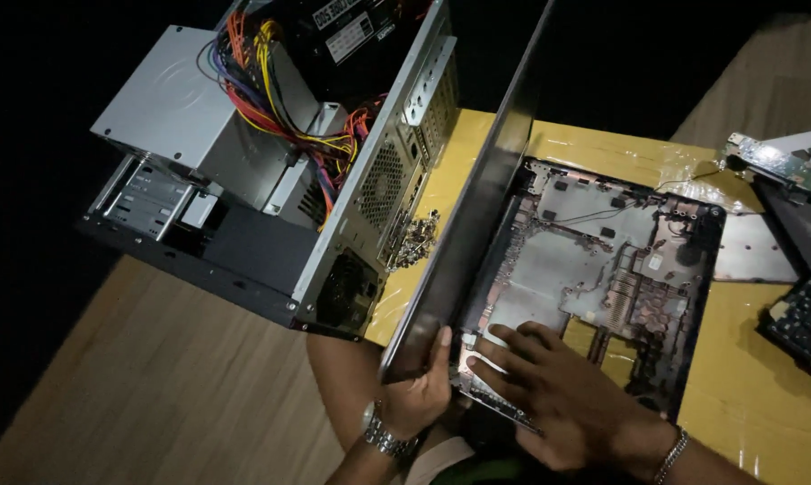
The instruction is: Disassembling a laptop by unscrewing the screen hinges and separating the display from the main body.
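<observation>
Nearest the camera, the lower corner of a raised laptop lid (477,207) is gripped by the left hand (416,395), while the right hand (549,395) is laid open, fingers spread, on the near edge of the stripped laptop base (603,269). Both parts are set on a yellow table (738,377). Further back, an opened computer case (270,171) with coloured wiring (270,90) is seen beside the lid.
</observation>
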